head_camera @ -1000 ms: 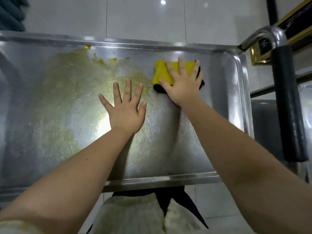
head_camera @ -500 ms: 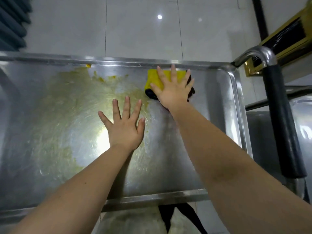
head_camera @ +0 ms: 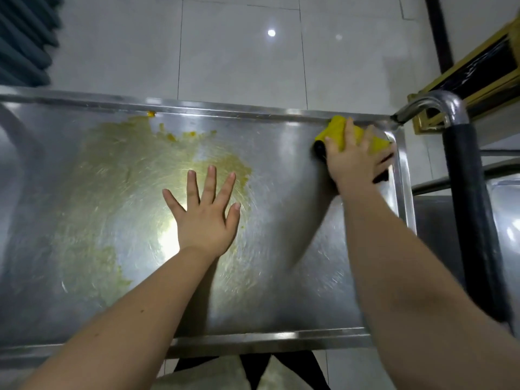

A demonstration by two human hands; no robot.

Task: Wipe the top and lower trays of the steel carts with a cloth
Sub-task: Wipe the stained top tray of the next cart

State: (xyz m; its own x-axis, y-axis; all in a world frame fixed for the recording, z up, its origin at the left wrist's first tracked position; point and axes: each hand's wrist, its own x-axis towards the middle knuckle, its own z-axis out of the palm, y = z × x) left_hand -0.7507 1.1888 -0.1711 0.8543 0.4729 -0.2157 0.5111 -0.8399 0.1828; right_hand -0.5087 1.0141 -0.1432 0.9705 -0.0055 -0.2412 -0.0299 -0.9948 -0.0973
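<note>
The steel cart's top tray [head_camera: 295,277] fills the head view. A yellowish smear [head_camera: 112,192] covers its left and middle, with small orange crumbs near the far rim. My left hand [head_camera: 206,218] lies flat on the tray, fingers spread, at the smear's right edge. My right hand [head_camera: 356,161] presses a yellow cloth with a dark underside [head_camera: 340,133] into the tray's far right corner, fingers straight over it. Most of the cloth is hidden under the hand.
The cart's handle, a steel tube with a black grip [head_camera: 472,209], stands along the right side. Beyond it is a second steel cart's tray [head_camera: 506,226]. A gold-framed dark object [head_camera: 478,74] sits at the far right. Grey floor tiles [head_camera: 239,52] lie beyond the tray.
My right hand slid the cloth from the tray's far middle to the far right corner. My left hand stayed flat in place. The view tilted so more floor shows.
</note>
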